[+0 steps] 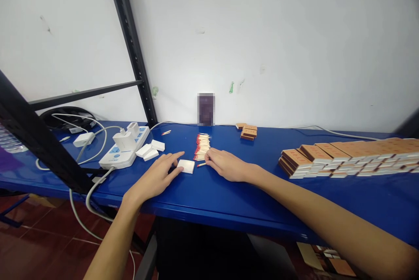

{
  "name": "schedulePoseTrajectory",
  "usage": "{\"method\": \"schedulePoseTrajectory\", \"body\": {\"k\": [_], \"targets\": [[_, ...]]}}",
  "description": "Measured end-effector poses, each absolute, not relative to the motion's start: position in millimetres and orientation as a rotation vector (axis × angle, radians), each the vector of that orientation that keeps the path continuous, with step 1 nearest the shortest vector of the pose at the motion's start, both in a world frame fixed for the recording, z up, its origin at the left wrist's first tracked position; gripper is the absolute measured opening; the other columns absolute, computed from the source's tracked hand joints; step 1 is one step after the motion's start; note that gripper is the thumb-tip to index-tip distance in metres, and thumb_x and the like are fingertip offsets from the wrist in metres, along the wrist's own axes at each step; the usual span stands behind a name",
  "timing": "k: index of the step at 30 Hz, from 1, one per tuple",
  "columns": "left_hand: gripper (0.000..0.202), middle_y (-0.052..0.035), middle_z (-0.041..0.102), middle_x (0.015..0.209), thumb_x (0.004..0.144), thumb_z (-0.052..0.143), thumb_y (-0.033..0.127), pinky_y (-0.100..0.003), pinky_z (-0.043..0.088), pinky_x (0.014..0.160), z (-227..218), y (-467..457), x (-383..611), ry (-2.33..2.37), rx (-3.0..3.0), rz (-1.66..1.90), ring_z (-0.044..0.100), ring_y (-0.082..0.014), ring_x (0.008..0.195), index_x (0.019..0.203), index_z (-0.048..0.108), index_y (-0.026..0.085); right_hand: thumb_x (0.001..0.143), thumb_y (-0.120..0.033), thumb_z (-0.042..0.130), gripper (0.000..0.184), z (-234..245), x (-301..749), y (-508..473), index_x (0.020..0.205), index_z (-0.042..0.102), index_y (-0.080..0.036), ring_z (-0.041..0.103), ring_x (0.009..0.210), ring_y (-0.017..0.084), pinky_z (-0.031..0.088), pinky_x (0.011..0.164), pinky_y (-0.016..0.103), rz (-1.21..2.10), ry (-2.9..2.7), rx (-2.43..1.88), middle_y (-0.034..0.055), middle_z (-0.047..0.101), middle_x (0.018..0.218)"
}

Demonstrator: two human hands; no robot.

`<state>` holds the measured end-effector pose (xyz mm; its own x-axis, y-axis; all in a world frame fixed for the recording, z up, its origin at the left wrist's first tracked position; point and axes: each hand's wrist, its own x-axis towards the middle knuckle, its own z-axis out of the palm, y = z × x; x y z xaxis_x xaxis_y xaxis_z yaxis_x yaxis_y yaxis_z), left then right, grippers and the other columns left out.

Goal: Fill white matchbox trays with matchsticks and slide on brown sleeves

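Observation:
My left hand (159, 175) lies on the blue table (209, 197), fingers stretched out and touching a small white open matchbox tray (186, 166). My right hand (225, 164) rests just right of it, fingers curled and pinching at a single red-tipped match (200, 164). A pile of matches (202, 145) lies right behind both hands.
Rows of filled brown matchboxes (350, 157) cover the table's right side. A few brown sleeves (248, 131) sit near the wall. Three white trays (150, 149) lie beside a white power strip (126, 148) with cables. A black shelf frame (39, 140) stands at the left.

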<state>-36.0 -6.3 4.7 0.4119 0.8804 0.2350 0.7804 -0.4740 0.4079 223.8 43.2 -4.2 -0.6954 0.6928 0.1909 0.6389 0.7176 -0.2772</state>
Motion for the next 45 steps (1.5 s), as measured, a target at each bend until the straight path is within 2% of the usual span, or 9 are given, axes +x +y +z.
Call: {"method": "schedulePoseTrajectory", "body": {"k": [3,10,19,24,30,34,37,41,45], "targets": [[0.048,-0.004,0.063,0.099,0.097,0.043,0.043,-0.036,0.045,0.09,8,-10,-33,1.298,2.407,0.586,0.057,-0.0208,0.094,0.142,0.043,0.027,0.1,-0.025,0.032,0.019,-4,225,43,0.09,0.048,-0.02,0.051,0.078,0.017,0.04,0.07,0.031,0.332,-2.559,-1.034,0.006,0.057,0.093],[0.043,-0.0012,0.064,0.097,0.098,0.047,0.031,-0.031,0.046,0.085,8,-11,-32,1.09,2.371,0.615,0.058,-0.0164,0.088,0.14,0.044,0.032,0.1,-0.026,0.033,0.015,3,212,27,0.096,0.047,-0.02,0.053,0.08,0.016,0.039,0.072,0.03,0.382,-2.525,-0.897,0.0051,0.058,0.098],[0.027,-0.0038,0.067,0.1,0.097,0.046,0.021,-0.03,0.045,0.084,9,-16,-30,1.044,2.621,0.783,0.061,-0.0166,0.09,0.118,0.062,0.025,0.101,-0.022,0.032,0.019,2,208,31,0.091,0.047,-0.02,0.049,0.076,0.015,0.037,0.069,0.029,0.157,-2.678,-0.823,0.0049,0.057,0.097],[0.023,-0.0021,0.064,0.081,0.093,0.049,0.017,-0.028,0.043,0.074,6,-16,-25,1.13,2.769,0.944,0.056,-0.0151,0.074,0.108,0.065,0.021,0.101,-0.023,0.032,0.019,-4,210,37,0.096,0.051,-0.02,0.053,0.083,0.016,0.041,0.073,0.029,0.219,-2.64,-0.786,0.0056,0.058,0.102],[0.015,0.0013,0.062,0.077,0.091,0.053,0.023,-0.025,0.042,0.065,4,-16,-21,1.355,2.517,0.993,0.055,-0.0134,0.069,0.101,0.063,0.021,0.101,-0.028,0.036,0.025,-3,213,36,0.115,0.055,-0.021,0.057,0.094,0.018,0.043,0.082,0.032,0.23,-2.612,-0.819,0.007,0.058,0.112],[0.014,0.0028,0.058,0.072,0.092,0.05,0.029,-0.024,0.039,0.059,6,-19,-16,1.447,2.366,0.974,0.053,-0.0128,0.065,0.083,0.057,0.02,0.098,-0.029,0.042,0.022,-3,211,33,0.101,0.062,-0.019,0.057,0.083,0.017,0.041,0.076,0.031,0.136,-2.646,-0.803,0.0068,0.06,0.103],[0.017,0.0043,0.054,0.07,0.093,0.05,0.035,-0.025,0.037,0.058,3,-19,-14,1.494,2.279,0.917,0.05,-0.0131,0.061,0.085,0.048,0.021,0.097,-0.026,0.045,0.021,-5,208,31,0.092,0.064,-0.017,0.056,0.078,0.016,0.04,0.073,0.029,0.116,-2.631,-0.729,0.0055,0.063,0.092],[0.027,0.0049,0.048,0.072,0.095,0.044,0.044,-0.025,0.035,0.058,-2,-18,-16,1.519,2.201,0.938,0.043,-0.0132,0.061,0.082,0.035,0.023,0.094,-0.026,0.051,0.016,-6,205,26,0.089,0.064,-0.018,0.055,0.075,0.015,0.038,0.074,0.028,0.16,-2.585,-0.641,0.0035,0.063,0.084],[0.035,0.0057,0.034,0.065,0.097,0.037,0.047,-0.026,0.029,0.055,-4,-20,-19,1.524,2.197,0.951,0.032,-0.0128,0.057,0.074,0.028,0.022,0.094,-0.03,0.051,0.017,-4,207,28,0.092,0.064,-0.019,0.05,0.064,0.012,0.036,0.064,0.024,0.251,-2.43,-0.771,-0.0014,0.056,0.069]]}}
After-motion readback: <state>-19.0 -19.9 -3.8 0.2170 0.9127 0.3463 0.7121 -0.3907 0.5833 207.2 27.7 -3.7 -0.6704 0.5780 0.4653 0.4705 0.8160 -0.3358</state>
